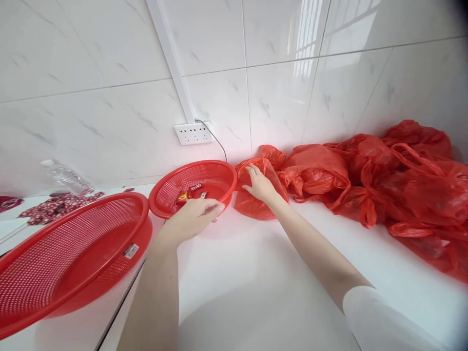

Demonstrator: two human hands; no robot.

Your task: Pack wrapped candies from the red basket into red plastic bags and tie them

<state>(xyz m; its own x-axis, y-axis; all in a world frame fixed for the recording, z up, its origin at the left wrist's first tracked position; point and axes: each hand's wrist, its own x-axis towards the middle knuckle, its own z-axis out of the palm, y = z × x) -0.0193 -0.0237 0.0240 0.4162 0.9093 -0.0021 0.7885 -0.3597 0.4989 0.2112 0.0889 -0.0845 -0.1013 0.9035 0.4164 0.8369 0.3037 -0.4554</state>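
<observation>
A small red mesh basket (168, 181) stands against the wall, with a few small wrapped items (184, 196) in it, one of them gold. My left hand (193, 219) is at the basket's front rim, fingers curled together; whether they hold anything is hidden. Just right of the basket lies a red plastic bag (252, 204). My right hand (259, 184) rests on or just over this bag with its fingers apart.
At the left stands a large red mesh basket (98, 243). Behind it lie a clear bottle (71, 179) and patterned red wrappers (58, 207). Several filled red bags (369, 180) are piled along the wall at right. A cable hangs from a socket strip (193, 133).
</observation>
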